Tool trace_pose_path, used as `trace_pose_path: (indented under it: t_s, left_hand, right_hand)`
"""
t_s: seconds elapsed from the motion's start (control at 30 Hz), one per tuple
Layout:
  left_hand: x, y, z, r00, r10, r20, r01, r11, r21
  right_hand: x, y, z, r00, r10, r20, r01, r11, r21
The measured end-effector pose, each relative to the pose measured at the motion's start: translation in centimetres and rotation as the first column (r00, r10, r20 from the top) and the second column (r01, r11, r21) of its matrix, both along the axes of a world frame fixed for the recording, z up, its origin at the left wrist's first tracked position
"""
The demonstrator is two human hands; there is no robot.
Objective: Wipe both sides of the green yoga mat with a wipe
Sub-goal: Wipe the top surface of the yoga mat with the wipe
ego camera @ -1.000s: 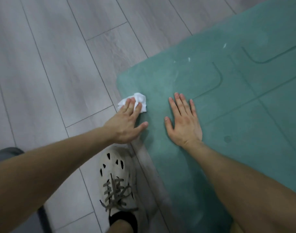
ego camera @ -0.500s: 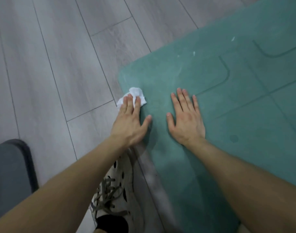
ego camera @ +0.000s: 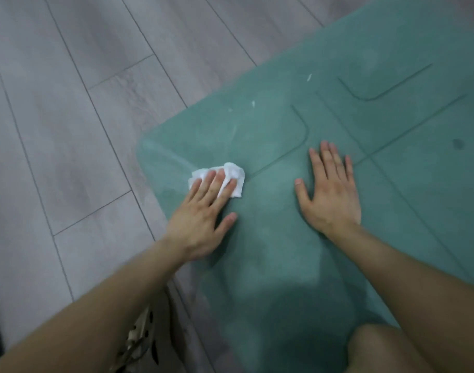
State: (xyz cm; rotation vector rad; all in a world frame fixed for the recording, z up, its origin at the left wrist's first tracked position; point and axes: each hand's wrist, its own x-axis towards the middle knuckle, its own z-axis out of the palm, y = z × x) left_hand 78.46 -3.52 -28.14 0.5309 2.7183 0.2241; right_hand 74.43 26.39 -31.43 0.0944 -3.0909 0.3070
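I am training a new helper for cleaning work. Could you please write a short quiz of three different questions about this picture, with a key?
1. True or false: the left hand presses the wipe with straight fingers.
2. The right hand is: A) flat on the green yoga mat; B) gripping the wipe; C) lifted in the air.
3. Fill the gap: the wipe's colour is ____.

Key: 1 true; 2 A; 3 white.
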Motion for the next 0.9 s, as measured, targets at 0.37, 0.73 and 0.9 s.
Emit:
trace_pose_path:
  t_s: [0.37, 0.73, 0.9]
  left_hand:
    - [-9.0, 6.8, -1.2, 0.999, 0.009, -0.04, -0.009, 1.0, 0.007]
    - [-23.7, 10.5, -1.2, 0.987, 0.158, 0.002, -0.158, 0.987, -0.003]
    - [-13.7, 12.5, -0.9, 0.995, -0.102, -0.02, 0.103, 0.993, 0.058]
  right_hand:
    - [-1.3, 6.1, 0.4, 1.0, -0.017, -0.009, 0.017, 0.999, 0.05]
    - [-1.3, 6.5, 0.2, 0.993, -0.116, -0.031, 0.116, 0.993, 0.007]
    - [-1.2, 6.6, 0.0, 0.99, -0.14, -0.023, 0.139, 0.99, -0.035]
